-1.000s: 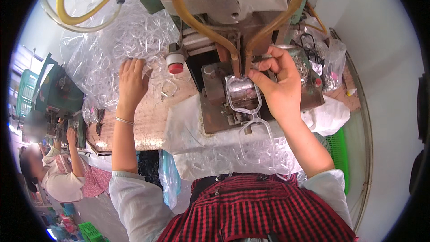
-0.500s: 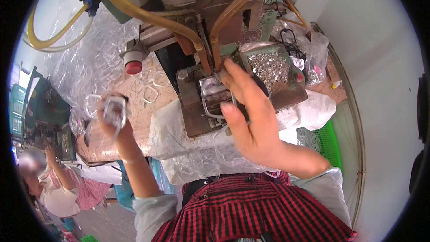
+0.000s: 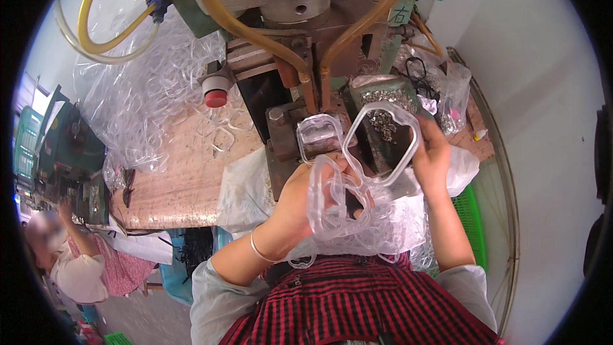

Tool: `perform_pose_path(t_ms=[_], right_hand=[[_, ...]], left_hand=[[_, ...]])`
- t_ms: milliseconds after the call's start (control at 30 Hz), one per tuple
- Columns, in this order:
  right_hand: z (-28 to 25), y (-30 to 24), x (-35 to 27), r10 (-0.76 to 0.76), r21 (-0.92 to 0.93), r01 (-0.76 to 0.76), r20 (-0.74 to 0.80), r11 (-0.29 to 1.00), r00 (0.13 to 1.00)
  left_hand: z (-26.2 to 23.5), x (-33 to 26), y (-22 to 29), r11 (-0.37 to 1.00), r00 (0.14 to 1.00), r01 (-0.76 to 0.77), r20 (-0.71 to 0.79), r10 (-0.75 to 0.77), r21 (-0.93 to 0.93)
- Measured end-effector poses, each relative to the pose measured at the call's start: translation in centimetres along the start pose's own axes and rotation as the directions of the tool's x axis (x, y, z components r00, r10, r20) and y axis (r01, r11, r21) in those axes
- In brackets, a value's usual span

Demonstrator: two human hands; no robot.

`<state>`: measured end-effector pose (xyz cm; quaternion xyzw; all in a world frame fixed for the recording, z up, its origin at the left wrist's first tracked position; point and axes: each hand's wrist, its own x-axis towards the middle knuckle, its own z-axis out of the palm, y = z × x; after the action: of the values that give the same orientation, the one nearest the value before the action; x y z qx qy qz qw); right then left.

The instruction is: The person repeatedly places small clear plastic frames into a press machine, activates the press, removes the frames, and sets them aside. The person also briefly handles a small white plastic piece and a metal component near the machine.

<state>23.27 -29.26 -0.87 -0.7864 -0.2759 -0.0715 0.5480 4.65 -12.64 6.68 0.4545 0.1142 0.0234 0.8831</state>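
Note:
My left hand (image 3: 299, 199) grips a clear plastic goggle frame (image 3: 331, 199) in front of my chest. My right hand (image 3: 433, 156) holds the right edge of a second clear goggle frame (image 3: 382, 144), lifted and tilted above the first one. Both frames overlap near my left fingers. Just beyond them another clear frame piece (image 3: 319, 135) sits on the metal fixture (image 3: 281, 134) of the green press machine (image 3: 332, 19). A heap of clear frames (image 3: 383, 230) lies on plastic sheet at my lap.
A red mushroom button (image 3: 216, 97) and yellow hoses (image 3: 102, 45) hang at the machine's left. A tray of small metal parts (image 3: 383, 99) stands right of the fixture. Clear frames in plastic (image 3: 140, 102) pile on the wooden bench (image 3: 179, 185). Another person (image 3: 70, 262) works at lower left.
My left hand came in from the bench's left side carrying a clear frame to the centre. My right hand left the fixture and now holds a second frame up beside it.

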Motion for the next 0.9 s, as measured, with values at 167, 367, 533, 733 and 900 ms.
perform_pose_path(t_ms=[167, 367, 533, 733, 900], right_hand=[[-0.1, 0.3, 2.4, 0.02, 0.069, -0.011, -0.135, 0.998, 0.991], [-1.0, 0.2, 0.8, 0.058, -0.057, -0.059, -0.018, 0.997, 0.998], [-1.2, 0.3, -0.8, -0.074, -0.347, 0.123, 0.151, 0.93, 0.986], [0.7, 1.3, -0.2, -0.185, -0.523, 0.237, 0.151, 0.819, 0.971], [0.9, 0.8, -0.1, -0.071, -0.367, 0.073, 0.019, 0.927, 0.997]], left_hand=[[0.7, -0.2, -0.2, 0.99, 0.994, 0.096, -0.034, -0.1, -0.104], [-1.5, 0.1, -0.5, 0.99, 0.99, 0.134, 0.055, -0.132, -0.036], [-2.5, -0.5, -3.7, 0.998, 1.0, 0.008, -0.016, -0.009, -0.054], [-6.8, -5.3, -2.5, 0.872, 0.904, -0.234, -0.234, 0.358, 0.429], [-5.3, -8.9, 1.6, 0.668, 0.89, -0.343, 0.0, 0.457, 0.66]])
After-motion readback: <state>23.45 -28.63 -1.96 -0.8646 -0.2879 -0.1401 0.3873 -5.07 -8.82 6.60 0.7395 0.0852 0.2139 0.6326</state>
